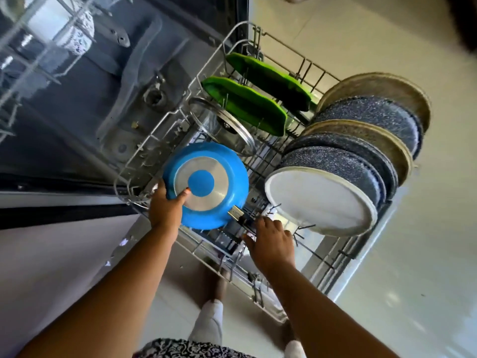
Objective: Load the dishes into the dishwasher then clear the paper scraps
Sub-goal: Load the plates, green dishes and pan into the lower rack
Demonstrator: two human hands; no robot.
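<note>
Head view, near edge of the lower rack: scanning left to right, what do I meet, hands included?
left hand → blue pan → right hand → white-bottomed plate. The glass lid and green plates lie farther back, overlap the pan's span, and are left out.

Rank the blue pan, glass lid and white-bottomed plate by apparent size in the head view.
1. white-bottomed plate
2. blue pan, somewhat smaller
3. glass lid, smallest, though it sits farther back and tilted, so its true size is unsure
</note>
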